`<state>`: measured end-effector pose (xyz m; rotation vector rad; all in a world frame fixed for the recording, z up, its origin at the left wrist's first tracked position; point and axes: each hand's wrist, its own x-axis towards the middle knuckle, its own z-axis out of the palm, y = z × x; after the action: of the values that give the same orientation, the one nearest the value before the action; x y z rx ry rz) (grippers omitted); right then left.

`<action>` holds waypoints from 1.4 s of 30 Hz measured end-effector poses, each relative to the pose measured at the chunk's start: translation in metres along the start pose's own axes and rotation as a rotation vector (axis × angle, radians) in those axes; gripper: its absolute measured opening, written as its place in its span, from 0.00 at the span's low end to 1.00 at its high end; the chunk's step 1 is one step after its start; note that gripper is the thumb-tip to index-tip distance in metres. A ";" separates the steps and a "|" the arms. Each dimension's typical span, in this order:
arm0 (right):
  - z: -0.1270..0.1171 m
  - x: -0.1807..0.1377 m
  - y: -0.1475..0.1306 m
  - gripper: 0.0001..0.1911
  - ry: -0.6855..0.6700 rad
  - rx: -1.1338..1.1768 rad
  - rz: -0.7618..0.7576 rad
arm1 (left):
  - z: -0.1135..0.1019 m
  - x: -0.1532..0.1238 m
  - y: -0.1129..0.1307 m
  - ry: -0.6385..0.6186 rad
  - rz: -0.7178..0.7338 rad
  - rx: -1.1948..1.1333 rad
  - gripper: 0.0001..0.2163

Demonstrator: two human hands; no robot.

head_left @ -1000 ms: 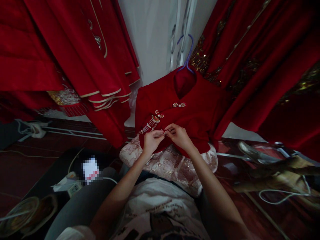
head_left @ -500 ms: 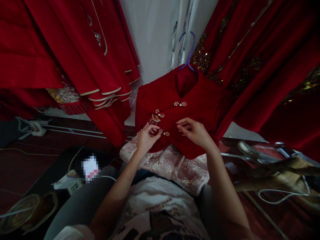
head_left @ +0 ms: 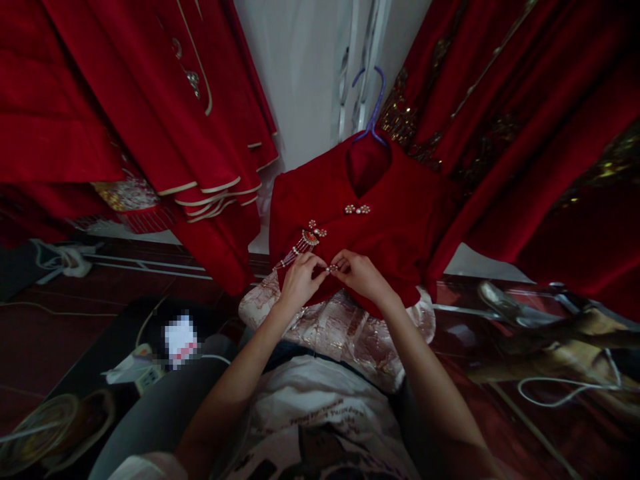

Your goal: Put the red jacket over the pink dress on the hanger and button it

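A red jacket (head_left: 395, 200) hangs on a purple hanger (head_left: 371, 120), its lower edge over pale pink shiny fabric (head_left: 330, 327) on my lap. My left hand (head_left: 301, 280) and my right hand (head_left: 361, 273) meet low on the jacket's front, pinching a small beaded clasp (head_left: 331, 269) from both sides. Fingertips cover part of it. Just above my left hand, a fan-shaped beaded ornament (head_left: 310, 238) with strings of beads lies on the cloth. Higher up, another flower-shaped beaded clasp (head_left: 357, 209) joins the front below the neckline.
Red garments with pale trim (head_left: 200, 153) hang at left, and red ones with gold sequins (head_left: 505, 133) at right. A power strip (head_left: 147, 373) and a round plastic container (head_left: 40, 427) are at lower left. A white cable (head_left: 565, 393) loops at right.
My right hand has come left and down, from above the jacket to the lower clasp beside my left hand. My left hand stays near the clasp, shifted slightly.
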<state>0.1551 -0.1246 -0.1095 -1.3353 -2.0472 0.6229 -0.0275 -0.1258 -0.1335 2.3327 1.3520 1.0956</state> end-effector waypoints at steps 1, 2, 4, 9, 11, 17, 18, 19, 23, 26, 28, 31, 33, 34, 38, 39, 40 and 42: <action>0.001 0.001 0.001 0.06 0.005 0.018 -0.005 | 0.002 0.000 -0.001 0.002 -0.003 -0.028 0.03; 0.002 0.001 0.001 0.06 0.013 0.032 -0.006 | 0.004 0.000 -0.003 0.007 -0.011 -0.065 0.03; 0.003 0.002 0.001 0.07 0.029 0.050 -0.002 | 0.009 -0.001 -0.007 0.019 -0.039 -0.158 0.03; 0.002 0.003 0.000 0.08 0.031 0.084 -0.009 | 0.015 -0.004 -0.008 0.035 -0.115 -0.307 0.02; -0.003 0.001 -0.001 0.06 0.018 0.107 -0.011 | 0.009 0.000 -0.005 0.046 -0.099 -0.289 0.03; -0.030 -0.007 -0.001 0.05 -0.117 0.170 -0.020 | -0.036 0.038 -0.009 0.241 0.111 0.127 0.13; -0.034 -0.009 -0.001 0.05 -0.128 0.178 -0.017 | -0.044 0.046 -0.012 0.217 0.187 0.198 0.13; -0.038 -0.010 -0.001 0.05 -0.130 0.184 -0.014 | -0.051 0.053 -0.014 0.179 0.259 0.253 0.12; -0.046 -0.013 -0.003 0.05 -0.126 0.194 -0.004 | -0.066 0.074 -0.021 0.043 0.457 0.368 0.09; -0.045 -0.012 -0.003 0.05 -0.131 0.196 -0.006 | -0.067 0.083 -0.022 -0.019 0.563 0.410 0.07; -0.044 -0.012 -0.004 0.05 -0.133 0.207 -0.015 | -0.065 0.088 -0.022 -0.067 0.615 0.420 0.07; -0.045 -0.013 -0.005 0.05 -0.135 0.216 -0.018 | -0.059 0.094 -0.017 -0.074 0.633 0.403 0.08; -0.047 -0.014 -0.006 0.05 -0.143 0.210 -0.014 | -0.053 0.097 -0.009 -0.007 0.613 0.371 0.09; -0.049 -0.015 -0.006 0.05 -0.155 0.205 -0.013 | -0.050 0.099 -0.003 0.031 0.599 0.355 0.10; -0.056 -0.019 -0.009 0.04 -0.222 0.202 -0.005 | -0.035 0.114 0.019 0.096 0.582 0.312 0.14; -0.057 -0.020 -0.009 0.04 -0.229 0.201 0.001 | -0.032 0.120 0.024 0.098 0.579 0.295 0.13; -0.060 -0.022 -0.010 0.04 -0.230 0.200 0.007 | -0.031 0.127 0.027 0.098 0.570 0.272 0.12; -0.064 -0.024 -0.011 0.04 -0.228 0.197 0.016 | -0.032 0.139 0.031 0.091 0.529 0.225 0.11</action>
<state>0.2002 -0.1471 -0.0625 -1.2125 -2.0889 0.9964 0.0111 -0.0339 -0.0267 2.9449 0.9410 1.2489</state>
